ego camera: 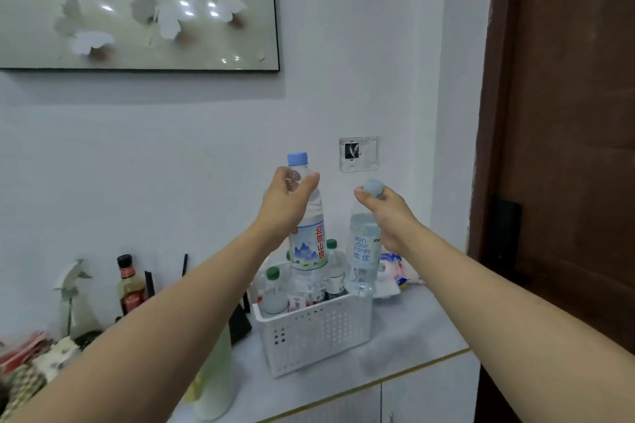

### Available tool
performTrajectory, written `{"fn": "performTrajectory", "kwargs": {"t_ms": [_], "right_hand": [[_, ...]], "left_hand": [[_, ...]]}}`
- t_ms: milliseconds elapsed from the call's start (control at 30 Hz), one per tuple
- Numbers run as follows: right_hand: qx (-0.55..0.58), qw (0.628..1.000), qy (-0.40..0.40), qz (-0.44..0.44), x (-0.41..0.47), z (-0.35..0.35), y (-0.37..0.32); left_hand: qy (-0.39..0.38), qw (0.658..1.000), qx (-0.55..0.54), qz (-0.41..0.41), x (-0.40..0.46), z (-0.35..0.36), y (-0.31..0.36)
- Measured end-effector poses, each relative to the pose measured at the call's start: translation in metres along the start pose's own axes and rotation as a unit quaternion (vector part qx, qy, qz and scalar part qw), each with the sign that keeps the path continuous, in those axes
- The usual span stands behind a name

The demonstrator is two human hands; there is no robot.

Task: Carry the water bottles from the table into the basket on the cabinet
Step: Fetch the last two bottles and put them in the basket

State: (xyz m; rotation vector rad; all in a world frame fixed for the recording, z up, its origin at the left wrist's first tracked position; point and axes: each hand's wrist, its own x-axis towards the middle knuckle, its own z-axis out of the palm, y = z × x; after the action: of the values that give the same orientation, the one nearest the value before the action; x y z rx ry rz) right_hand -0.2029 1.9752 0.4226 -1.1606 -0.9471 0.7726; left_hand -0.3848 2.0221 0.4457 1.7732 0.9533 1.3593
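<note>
Both bottles hang over the white basket [316, 330] on the cabinet [422, 330]. My left hand [285, 203] grips the mountain-label bottle [307, 240] at its neck; my right hand [385, 213], at 3 o'clock from it, pinches the Bon Jour bottle [362, 251] by its cap. Full, heavy, smooth plastic; the neck seems the surest hold. Smaller bottles already crowd the basket.
</note>
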Motion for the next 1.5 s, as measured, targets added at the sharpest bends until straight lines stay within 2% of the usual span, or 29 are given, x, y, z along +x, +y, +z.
{"fn": "performTrajectory", "kwargs": {"t_ms": [100, 233, 567, 800, 900, 933, 1033, 1333, 1500], "right_hand": [[0.018, 1.0, -0.021, 0.007, 0.038, -0.005, 0.02], [-0.034, 0.999, -0.019, -0.009, 0.087, -0.006, 0.052], [-0.138, 0.989, -0.051, 0.033, 0.158, -0.001, 0.146], [-0.219, 0.973, -0.062, -0.02, 0.158, -0.008, 0.188], [-0.262, 0.96, -0.096, -0.009, 0.169, -0.013, 0.224], [-0.272, 0.956, -0.111, -0.015, 0.166, -0.014, 0.23], [-0.313, 0.94, -0.137, -0.025, 0.158, -0.016, 0.239], [-0.336, 0.93, -0.14, -0.047, 0.158, -0.013, 0.243], [-0.359, 0.919, -0.164, -0.019, 0.149, -0.015, 0.23]], "left_hand": [[-0.007, 1.0, 0.026, -0.001, 0.034, 0.013, -0.017], [-0.045, 0.996, 0.07, -0.012, 0.067, 0.03, -0.05], [-0.175, 0.97, 0.13, -0.108, 0.109, 0.073, -0.151], [-0.258, 0.916, 0.279, -0.13, 0.107, 0.09, -0.191], [-0.301, 0.858, 0.398, -0.121, 0.108, 0.101, -0.227], [-0.302, 0.847, 0.423, -0.116, 0.105, 0.098, -0.23], [-0.293, 0.843, 0.44, -0.1, 0.102, 0.094, -0.233], [-0.311, 0.834, 0.446, -0.097, 0.108, 0.093, -0.241], [-0.288, 0.828, 0.476, -0.066, 0.099, 0.093, -0.233]]}}
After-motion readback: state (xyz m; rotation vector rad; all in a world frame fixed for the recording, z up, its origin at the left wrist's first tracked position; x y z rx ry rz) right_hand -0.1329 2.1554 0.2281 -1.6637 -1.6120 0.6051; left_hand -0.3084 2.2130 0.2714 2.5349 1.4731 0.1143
